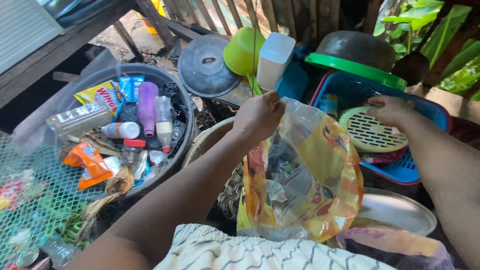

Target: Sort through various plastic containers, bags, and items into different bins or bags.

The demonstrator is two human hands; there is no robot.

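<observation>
A grey tub (90, 80) of bottles and wrappers is sitting at left. The left hand (257, 116) is pinching shut on the rim of a yellow plastic bag (305, 180) hanging at centre. The right hand (390, 110) is resting, fingers loosely curled, on a pale round strainer (367, 135) inside the blue basket (425, 110).

Dark round tub (186, 131) holding a purple bottle (147, 107), small white bottle (121, 130), clear bottles, orange wrapper (90, 162) and yellow packet (102, 94). Grey pot lid (206, 65). Lime green bowl (243, 50), beside a white container (274, 59). Green rim (355, 70). Metal basin (397, 210). Green mesh (37, 200).
</observation>
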